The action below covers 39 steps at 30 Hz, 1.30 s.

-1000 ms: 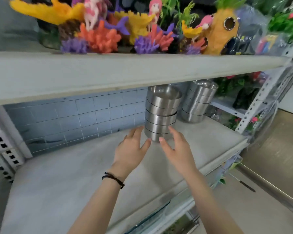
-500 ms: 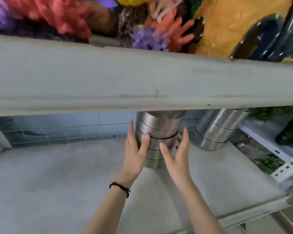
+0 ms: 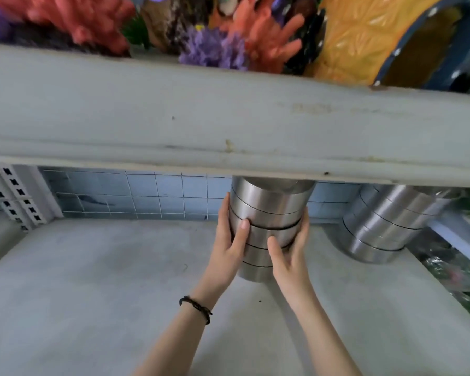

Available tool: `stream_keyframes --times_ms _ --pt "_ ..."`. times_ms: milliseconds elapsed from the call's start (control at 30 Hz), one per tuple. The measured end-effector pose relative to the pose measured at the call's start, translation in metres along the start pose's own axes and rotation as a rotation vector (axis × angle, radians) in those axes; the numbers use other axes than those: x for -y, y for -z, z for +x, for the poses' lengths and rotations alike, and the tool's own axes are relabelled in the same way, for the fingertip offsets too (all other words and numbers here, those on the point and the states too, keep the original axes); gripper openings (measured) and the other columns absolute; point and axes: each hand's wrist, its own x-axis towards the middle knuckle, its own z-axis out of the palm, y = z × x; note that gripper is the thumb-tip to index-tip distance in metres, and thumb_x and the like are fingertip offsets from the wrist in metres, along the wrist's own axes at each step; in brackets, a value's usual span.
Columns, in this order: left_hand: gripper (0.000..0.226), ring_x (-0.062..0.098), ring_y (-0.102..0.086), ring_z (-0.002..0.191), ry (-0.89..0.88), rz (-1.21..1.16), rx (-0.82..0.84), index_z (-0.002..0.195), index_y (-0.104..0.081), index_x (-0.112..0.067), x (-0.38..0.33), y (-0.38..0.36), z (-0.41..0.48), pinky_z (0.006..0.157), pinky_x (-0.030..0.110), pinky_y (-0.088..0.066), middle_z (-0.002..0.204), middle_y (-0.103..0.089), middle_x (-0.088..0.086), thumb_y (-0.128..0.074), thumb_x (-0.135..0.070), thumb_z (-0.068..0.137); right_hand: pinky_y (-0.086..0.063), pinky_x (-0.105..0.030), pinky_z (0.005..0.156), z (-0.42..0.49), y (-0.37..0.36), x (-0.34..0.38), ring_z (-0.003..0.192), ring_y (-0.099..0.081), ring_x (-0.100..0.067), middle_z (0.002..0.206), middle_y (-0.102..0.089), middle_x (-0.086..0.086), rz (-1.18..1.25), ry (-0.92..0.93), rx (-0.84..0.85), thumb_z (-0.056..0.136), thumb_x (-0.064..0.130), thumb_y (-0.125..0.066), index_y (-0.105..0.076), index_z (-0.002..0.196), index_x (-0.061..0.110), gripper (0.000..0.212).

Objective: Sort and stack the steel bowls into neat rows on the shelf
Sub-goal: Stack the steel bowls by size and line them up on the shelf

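Steel bowls stand as one stack on the grey shelf, clasped between both hands: left hand and right hand wrap opposite sides. A second stack sits near, to the right. The step looks like straightening; next likely calls for sliding it level with its neighbour without toppling.

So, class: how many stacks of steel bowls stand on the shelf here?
2. One stack stands in the middle, held between both hands; the second stack stands to its right. The board above hides both tops, so more could sit out of sight.
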Motion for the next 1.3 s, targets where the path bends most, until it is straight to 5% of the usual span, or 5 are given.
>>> stream_keyframes --times_ms 333,567,700,933,1300 --pt "0.048 -0.015 -0.027 0.134 -0.051 -0.012 -0.119 0.130 -0.018 -0.061 -0.036 0.066 -0.056 0.103 0.004 -0.031 0.142 -0.028 -0.042 -0.043 -0.047 0.091 -0.033 -0.011 0.106 -0.041 -0.064 0.030 0.142 -0.029 0.003 0.153 -0.026 0.030 0.052 0.068 0.126 0.086 0.039 -0.059 -0.001 0.149 0.037 0.086" --pt "0.051 -0.023 -0.027 0.129 -0.096 0.047 -0.272 0.134 -0.017 -0.053 -0.076 0.161 -0.126 0.094 -0.002 -0.029 0.138 -0.027 -0.044 -0.043 -0.042 0.092 -0.031 -0.011 0.109 -0.093 -0.162 0.062 0.143 -0.027 0.004 0.158 -0.019 0.018 0.101 0.080 0.261 0.085 0.042 -0.057 0.002 0.150 0.034 0.088" --pt "0.059 -0.020 -0.023 0.133 -0.101 0.087 -0.372 0.141 -0.014 -0.043 -0.099 0.224 -0.174 0.101 0.000 -0.026 0.147 -0.022 -0.033 -0.043 -0.047 0.090 -0.033 -0.008 0.104 -0.131 -0.230 0.083 0.139 -0.031 0.008 0.147 -0.029 0.041 0.154 0.068 0.388 0.085 0.051 -0.061 -0.001 0.145 0.043 0.085" --pt "0.062 -0.018 -0.029 0.132 -0.107 0.145 -0.478 0.147 -0.016 -0.036 -0.135 0.343 -0.255 0.099 0.001 -0.031 0.145 -0.030 -0.035 -0.044 -0.040 0.092 -0.032 -0.022 0.114 -0.203 -0.355 0.118 0.144 -0.027 -0.001 0.161 -0.018 0.010 0.196 0.016 0.470 0.076 0.074 -0.058 0.003 0.151 0.036 0.104" --pt "0.057 -0.024 -0.027 0.128 -0.072 0.248 -0.688 0.135 -0.016 -0.058 -0.163 0.498 -0.315 0.101 0.002 -0.028 0.137 -0.025 -0.045 -0.043 -0.054 0.085 -0.035 -0.009 0.105 -0.251 -0.518 0.131 0.140 -0.027 0.009 0.156 -0.017 0.030 0.239 0.017 0.623 0.076 0.077 -0.055 0.004 0.151 0.044 0.101"
